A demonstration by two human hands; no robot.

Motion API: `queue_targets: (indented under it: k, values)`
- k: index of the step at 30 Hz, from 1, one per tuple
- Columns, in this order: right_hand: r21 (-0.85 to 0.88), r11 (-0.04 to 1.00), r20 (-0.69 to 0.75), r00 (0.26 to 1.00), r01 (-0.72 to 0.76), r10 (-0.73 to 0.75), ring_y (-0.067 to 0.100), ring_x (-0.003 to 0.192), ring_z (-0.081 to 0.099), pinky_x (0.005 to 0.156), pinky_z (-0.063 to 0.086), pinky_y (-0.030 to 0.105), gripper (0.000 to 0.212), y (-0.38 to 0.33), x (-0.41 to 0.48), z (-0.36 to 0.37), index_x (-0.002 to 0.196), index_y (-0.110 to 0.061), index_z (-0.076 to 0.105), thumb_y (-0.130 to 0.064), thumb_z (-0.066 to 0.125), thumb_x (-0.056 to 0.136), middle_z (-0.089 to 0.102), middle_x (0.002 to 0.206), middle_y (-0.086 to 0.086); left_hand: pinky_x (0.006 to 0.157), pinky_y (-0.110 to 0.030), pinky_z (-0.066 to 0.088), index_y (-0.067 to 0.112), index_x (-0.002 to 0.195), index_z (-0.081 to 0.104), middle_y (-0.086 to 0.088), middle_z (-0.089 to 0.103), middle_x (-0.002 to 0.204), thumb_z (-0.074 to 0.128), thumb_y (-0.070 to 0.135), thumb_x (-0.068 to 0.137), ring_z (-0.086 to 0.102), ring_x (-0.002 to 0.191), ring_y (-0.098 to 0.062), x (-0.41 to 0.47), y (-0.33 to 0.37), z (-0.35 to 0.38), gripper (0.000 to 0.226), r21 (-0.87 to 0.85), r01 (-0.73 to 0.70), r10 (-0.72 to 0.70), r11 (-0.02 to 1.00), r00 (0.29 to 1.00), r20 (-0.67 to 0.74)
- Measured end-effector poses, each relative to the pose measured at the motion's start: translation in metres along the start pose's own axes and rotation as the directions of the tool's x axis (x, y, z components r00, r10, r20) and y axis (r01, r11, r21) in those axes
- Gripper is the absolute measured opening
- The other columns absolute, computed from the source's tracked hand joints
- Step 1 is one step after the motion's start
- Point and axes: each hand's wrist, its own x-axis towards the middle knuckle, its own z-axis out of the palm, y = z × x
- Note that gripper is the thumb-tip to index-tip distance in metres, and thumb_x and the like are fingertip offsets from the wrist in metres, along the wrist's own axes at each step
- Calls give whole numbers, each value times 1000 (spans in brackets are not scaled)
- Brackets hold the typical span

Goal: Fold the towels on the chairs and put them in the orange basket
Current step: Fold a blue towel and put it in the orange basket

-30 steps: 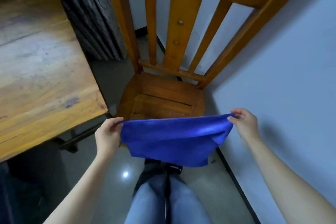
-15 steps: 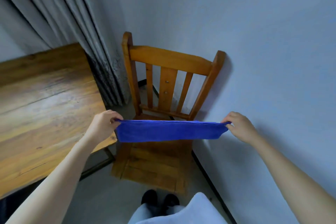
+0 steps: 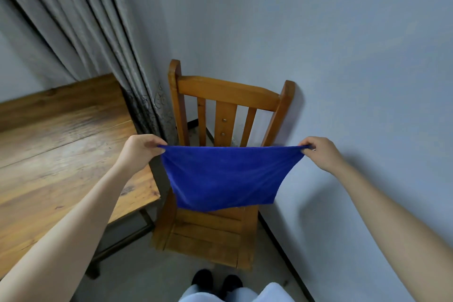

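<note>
A blue towel point(image 3: 225, 176) hangs in the air in front of a wooden chair point(image 3: 228, 98), stretched wide by its top edge. My left hand point(image 3: 139, 149) pinches the towel's upper left corner. My right hand point(image 3: 321, 154) pinches the upper right corner. The towel's lower edge sags over the chair seat point(image 3: 208, 238) and hides the seat's back part. No orange basket is in view.
A wooden table point(image 3: 56, 149) stands at the left, its corner close to the chair. Grey curtains point(image 3: 81, 32) hang behind it. A pale wall point(image 3: 343, 56) runs along the right. My legs and dark shoes point(image 3: 215, 282) are at the bottom edge.
Both hands have lifted the towel off the chair seat and pulled it wide; it now hangs down full and spread. My view has risen and pulled back from the chair.
</note>
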Motion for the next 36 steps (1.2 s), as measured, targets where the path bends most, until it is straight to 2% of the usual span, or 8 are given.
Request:
queue_targets:
  k: [5, 8, 11, 17, 22, 30, 33, 36]
  values:
    - [270, 959, 8, 996, -90, 91, 22, 82, 59, 70, 45, 26, 16, 0, -5, 0, 83, -7, 63, 7, 57, 83, 64, 84, 10, 88, -35, 45, 17, 87, 65, 1, 64, 83, 63, -1, 82, 60, 88, -18, -4, -7, -2, 18, -299, 167, -170, 940, 985, 16]
    - [391, 905, 14, 985, -164, 173, 22, 80, 55, 64, 43, 18, 15, 2, -4, 8, 84, -4, 63, 9, 57, 82, 61, 81, 9, 94, -40, 47, 16, 92, 63, -4, 66, 90, 65, 3, 83, 60, 98, -24, -5, -12, 5, 16, -446, 268, -292, 854, 956, 16]
    - [519, 819, 51, 965, -245, 256, 20, 79, 53, 68, 44, 23, 19, 4, 1, 17, 76, -10, 60, 7, 56, 83, 59, 76, 4, 97, -42, 47, 14, 96, 60, -8, 64, 96, 63, 3, 84, 60, 104, -28, -3, -16, 13, 16, -591, 325, -382, 739, 924, 30]
    - [687, 661, 84, 936, -303, 342, 14, 75, 52, 81, 42, 29, 22, -2, 17, 26, 73, -13, 54, 4, 50, 88, 55, 76, 3, 98, -40, 45, 20, 85, 61, -4, 63, 91, 63, 6, 86, 58, 105, -26, 15, -10, 20, 13, -652, 324, -412, 685, 911, 19]
    - [807, 538, 59, 940, -244, 337, 17, 71, 52, 71, 46, 21, 24, -5, 21, 28, 73, -11, 51, 7, 46, 87, 54, 74, 7, 99, -40, 43, 20, 86, 66, -2, 65, 89, 61, 6, 87, 57, 105, -24, 27, -8, 17, 15, -684, 268, -368, 678, 930, -1]
    - [686, 650, 145, 937, -326, 317, 18, 72, 51, 72, 45, 24, 26, 26, -8, 62, 70, -10, 52, 9, 45, 87, 52, 72, 7, 91, -34, 44, 6, 111, 63, -7, 63, 94, 56, -2, 87, 56, 97, -22, -15, -53, 37, 26, -656, 359, -416, 664, 906, 74]
    - [611, 682, 188, 911, -401, 368, 15, 66, 47, 67, 40, 21, 26, 49, -23, 97, 69, -10, 52, 11, 49, 85, 50, 69, 7, 81, -30, 43, 0, 111, 64, -13, 63, 98, 59, -4, 85, 55, 86, -21, -37, -81, 61, 27, -529, 449, -490, 720, 869, 70]
    - [489, 730, 233, 878, -477, 418, 13, 59, 42, 55, 35, 15, 29, 71, -42, 135, 66, -12, 53, 12, 53, 81, 50, 64, 5, 83, -28, 38, -1, 106, 67, -9, 63, 99, 60, -4, 84, 54, 92, -20, -62, -111, 86, 23, -364, 547, -556, 754, 826, 91]
